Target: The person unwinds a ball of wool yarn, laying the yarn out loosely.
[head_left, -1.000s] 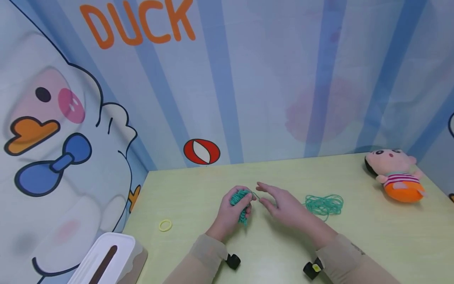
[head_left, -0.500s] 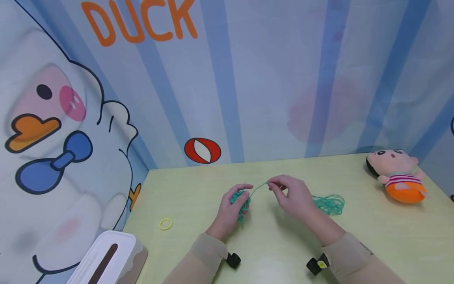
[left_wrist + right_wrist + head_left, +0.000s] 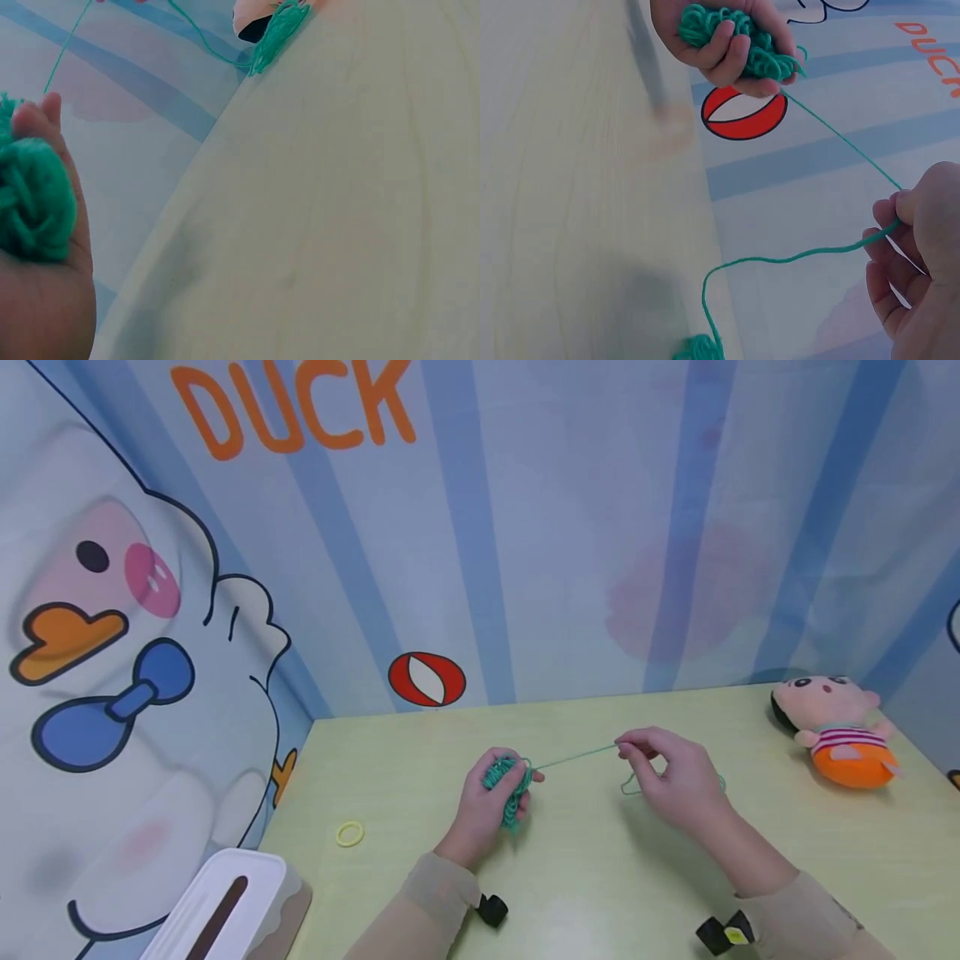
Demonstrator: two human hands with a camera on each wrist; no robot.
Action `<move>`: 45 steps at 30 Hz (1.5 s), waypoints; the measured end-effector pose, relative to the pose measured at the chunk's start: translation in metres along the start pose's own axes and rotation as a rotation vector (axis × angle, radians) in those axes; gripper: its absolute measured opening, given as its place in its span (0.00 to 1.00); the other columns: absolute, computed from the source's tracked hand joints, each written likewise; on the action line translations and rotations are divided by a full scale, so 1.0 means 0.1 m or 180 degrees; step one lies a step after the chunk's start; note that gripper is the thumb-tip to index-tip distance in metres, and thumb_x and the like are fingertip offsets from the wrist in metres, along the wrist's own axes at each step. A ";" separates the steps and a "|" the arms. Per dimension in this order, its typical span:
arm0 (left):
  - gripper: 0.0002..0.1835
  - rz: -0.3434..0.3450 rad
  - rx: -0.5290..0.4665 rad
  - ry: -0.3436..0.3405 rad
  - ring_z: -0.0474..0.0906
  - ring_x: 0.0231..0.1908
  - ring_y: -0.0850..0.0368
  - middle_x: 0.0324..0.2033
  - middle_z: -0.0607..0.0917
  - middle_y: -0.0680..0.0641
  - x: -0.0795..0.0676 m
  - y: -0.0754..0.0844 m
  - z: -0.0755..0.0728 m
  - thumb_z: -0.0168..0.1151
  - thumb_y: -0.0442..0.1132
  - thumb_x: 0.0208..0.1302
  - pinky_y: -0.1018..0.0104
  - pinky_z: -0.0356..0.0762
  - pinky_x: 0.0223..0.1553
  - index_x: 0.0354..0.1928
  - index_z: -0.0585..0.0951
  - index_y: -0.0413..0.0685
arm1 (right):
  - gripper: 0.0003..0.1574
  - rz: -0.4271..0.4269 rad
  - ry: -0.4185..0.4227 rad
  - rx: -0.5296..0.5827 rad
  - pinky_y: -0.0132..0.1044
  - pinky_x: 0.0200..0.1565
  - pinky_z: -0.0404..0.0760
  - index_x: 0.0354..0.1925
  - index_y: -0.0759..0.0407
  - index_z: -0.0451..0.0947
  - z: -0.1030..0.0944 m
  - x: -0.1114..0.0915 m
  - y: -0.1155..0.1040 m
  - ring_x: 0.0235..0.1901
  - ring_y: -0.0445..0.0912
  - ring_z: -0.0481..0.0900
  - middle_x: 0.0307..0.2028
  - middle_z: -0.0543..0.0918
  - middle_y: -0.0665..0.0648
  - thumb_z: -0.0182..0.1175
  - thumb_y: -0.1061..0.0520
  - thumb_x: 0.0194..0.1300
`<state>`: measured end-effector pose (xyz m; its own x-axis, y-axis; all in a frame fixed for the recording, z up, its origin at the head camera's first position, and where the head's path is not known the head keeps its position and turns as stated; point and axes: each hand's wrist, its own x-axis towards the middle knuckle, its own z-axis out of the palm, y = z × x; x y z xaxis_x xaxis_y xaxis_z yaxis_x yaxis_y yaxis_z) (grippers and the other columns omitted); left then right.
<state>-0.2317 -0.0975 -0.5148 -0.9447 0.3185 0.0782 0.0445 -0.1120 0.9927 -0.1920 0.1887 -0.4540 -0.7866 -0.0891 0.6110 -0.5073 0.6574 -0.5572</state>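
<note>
My left hand (image 3: 483, 797) grips a bundle of green yarn (image 3: 513, 793), its loops bulging between thumb and fingers. In the right wrist view the fingers curl round the yarn bundle (image 3: 739, 41). A single strand (image 3: 577, 755) runs taut from it to my right hand (image 3: 678, 777), where thumb and index finger pinch it. Past the pinch the strand hangs slack (image 3: 795, 259) towards a loose green pile (image 3: 699, 349) on the table. In the head view my right hand hides most of that pile.
A yellow ring (image 3: 349, 834) lies on the table (image 3: 570, 893) to the left. At the front left stands a white tissue box (image 3: 240, 902). A plush doll (image 3: 836, 731) lies at the back right, before a printed duck backdrop (image 3: 555, 527).
My right hand first pinched the strand near the bundle, then moved right, drawing it out longer and straight. My left hand stays in place with the yarn bundle.
</note>
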 end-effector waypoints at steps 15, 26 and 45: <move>0.10 -0.0036 0.0023 -0.0112 0.80 0.37 0.54 0.70 0.82 0.38 0.00 0.02 -0.05 0.59 0.48 0.85 0.65 0.86 0.42 0.46 0.78 0.51 | 0.11 0.0629 -0.0032 -0.0170 0.25 0.30 0.78 0.54 0.59 0.89 -0.47 -0.17 0.39 0.37 0.18 0.74 0.40 0.94 0.57 0.66 0.58 0.80; 0.15 -0.0219 -0.0058 0.0058 0.89 0.51 0.43 0.67 0.88 0.42 0.03 -0.02 -0.04 0.68 0.35 0.78 0.70 0.88 0.50 0.39 0.69 0.54 | 0.13 0.0904 -0.0007 -0.0298 0.26 0.27 0.76 0.57 0.61 0.87 -0.62 -0.28 0.63 0.37 0.16 0.70 0.44 0.94 0.63 0.62 0.57 0.83; 0.23 -0.0070 0.0509 0.0464 0.79 0.39 0.53 0.54 0.82 0.41 0.00 0.01 0.00 0.65 0.48 0.81 0.68 0.82 0.41 0.71 0.73 0.54 | 0.17 0.1433 -0.0853 -0.0917 0.41 0.34 0.79 0.52 0.65 0.90 -0.72 -0.43 0.97 0.34 0.52 0.85 0.40 0.93 0.64 0.64 0.54 0.79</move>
<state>-0.2318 -0.0971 -0.5136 -0.9825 0.1784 0.0540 0.0635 0.0480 0.9968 -0.1822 0.3102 -0.4937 -0.9825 0.0843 0.1663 -0.0171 0.8474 -0.5307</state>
